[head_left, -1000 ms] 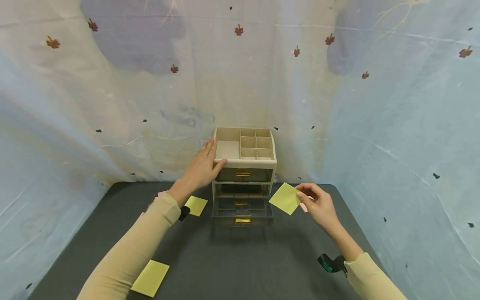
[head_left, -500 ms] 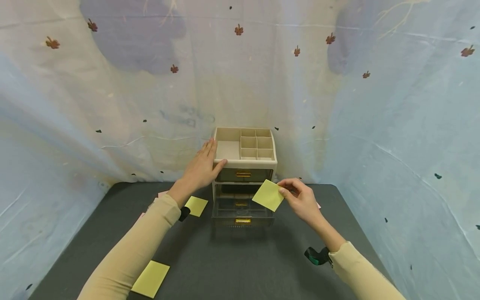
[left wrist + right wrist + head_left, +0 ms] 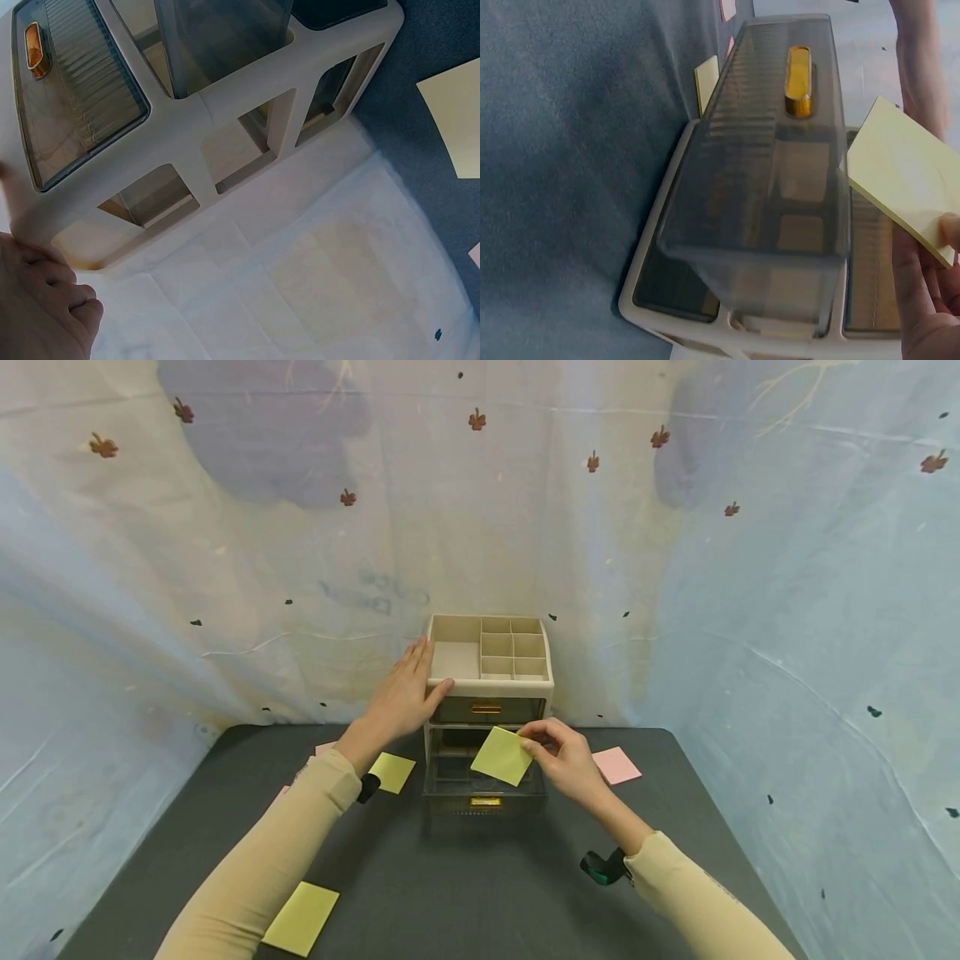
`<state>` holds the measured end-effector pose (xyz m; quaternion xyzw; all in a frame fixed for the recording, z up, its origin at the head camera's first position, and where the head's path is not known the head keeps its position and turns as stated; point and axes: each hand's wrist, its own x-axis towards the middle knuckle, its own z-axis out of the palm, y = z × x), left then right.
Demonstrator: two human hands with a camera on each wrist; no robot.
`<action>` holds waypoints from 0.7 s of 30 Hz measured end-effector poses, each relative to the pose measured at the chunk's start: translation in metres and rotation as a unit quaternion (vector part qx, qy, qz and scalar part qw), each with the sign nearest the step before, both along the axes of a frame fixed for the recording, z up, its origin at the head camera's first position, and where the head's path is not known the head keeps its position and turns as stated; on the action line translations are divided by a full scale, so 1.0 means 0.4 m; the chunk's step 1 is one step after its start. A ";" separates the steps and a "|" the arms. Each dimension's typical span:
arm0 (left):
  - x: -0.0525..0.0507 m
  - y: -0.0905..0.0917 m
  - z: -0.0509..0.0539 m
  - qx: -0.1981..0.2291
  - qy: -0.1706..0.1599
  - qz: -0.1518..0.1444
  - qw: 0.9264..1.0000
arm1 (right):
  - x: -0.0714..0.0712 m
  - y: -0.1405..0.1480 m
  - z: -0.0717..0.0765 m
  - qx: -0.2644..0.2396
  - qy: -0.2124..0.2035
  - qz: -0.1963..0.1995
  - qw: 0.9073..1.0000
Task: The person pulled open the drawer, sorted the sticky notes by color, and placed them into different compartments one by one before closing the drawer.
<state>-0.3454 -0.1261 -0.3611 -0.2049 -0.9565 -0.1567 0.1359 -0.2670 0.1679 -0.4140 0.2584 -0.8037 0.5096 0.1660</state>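
Note:
A cream desktop drawer organizer stands at the back of the table, its clear middle drawer pulled out and the drawer above it closed. With straight fingers, my left hand rests on the organizer's upper left side; in the left wrist view its fingers touch the frame's corner. My right hand pinches a yellow sticky note pad by one corner, over the pulled-out drawer. In the right wrist view the pad is close to the drawer's rim; whether they touch, I cannot tell.
A pink sticky note pad lies right of the organizer. Yellow pads lie left of it and near the front left. Pink pads show partly behind my left arm. A patterned cloth hangs behind the dark table.
My right hand has moved left with the yellow sticky note pad, from beside the organizer to over the drawer, uncovering the pink pad. My left hand has stayed put.

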 end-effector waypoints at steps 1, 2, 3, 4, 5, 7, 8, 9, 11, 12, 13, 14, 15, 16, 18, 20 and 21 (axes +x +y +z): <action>0.000 0.000 0.000 0.000 0.001 0.000 1.000 | -0.002 -0.007 -0.001 0.002 -0.002 0.001 1.000; 0.001 0.000 0.001 -0.001 0.001 0.001 1.000 | -0.004 -0.013 -0.003 0.005 -0.003 0.002 1.000; 0.001 0.000 0.001 -0.001 0.002 0.000 1.000 | -0.007 -0.020 -0.006 0.010 -0.001 0.002 1.000; 0.001 0.000 0.002 -0.001 0.003 0.000 1.000 | -0.009 -0.027 -0.007 0.013 -0.001 0.004 1.000; 0.002 0.000 0.003 -0.002 0.004 0.001 1.000 | -0.010 -0.034 -0.008 0.016 0.001 0.007 1.000; 0.003 0.002 0.003 -0.002 0.004 0.002 1.000 | -0.013 -0.048 -0.010 0.021 -0.001 0.013 1.000; 0.003 0.002 0.003 -0.001 0.003 0.002 1.000 | -0.014 -0.054 -0.011 0.025 0.002 0.017 1.000; 0.003 0.003 0.003 -0.001 0.003 0.003 1.000 | -0.015 -0.061 -0.012 0.027 0.002 0.021 0.999; 0.003 0.004 0.004 0.001 0.002 0.004 1.000 | -0.018 -0.073 -0.015 0.035 0.004 0.030 0.999; 0.003 0.004 0.003 0.002 0.002 0.005 1.000 | -0.019 -0.079 -0.017 0.040 0.005 0.033 0.999; 0.003 0.004 0.003 0.001 0.002 0.004 1.000 | -0.021 -0.085 -0.018 0.046 0.005 0.036 0.998; 0.002 0.004 0.002 0.001 0.002 0.004 1.000 | -0.022 -0.091 -0.019 0.053 0.006 0.039 0.998; 0.002 0.004 0.002 0.000 0.003 0.004 1.000 | -0.023 -0.096 -0.021 0.060 0.005 0.041 0.997; 0.002 0.004 0.002 0.000 0.004 0.004 1.000 | -0.024 -0.101 -0.022 0.067 0.006 0.043 0.997; 0.003 0.003 0.002 0.000 0.004 0.003 1.000 | -0.026 -0.110 -0.023 0.081 0.003 0.047 0.996; 0.005 0.003 0.003 0.003 0.004 0.001 1.000 | -0.028 -0.118 -0.025 0.095 0.003 0.052 0.994; 0.006 0.003 0.004 0.005 0.004 0.001 1.000 | -0.030 -0.122 -0.026 0.101 0.003 0.055 0.993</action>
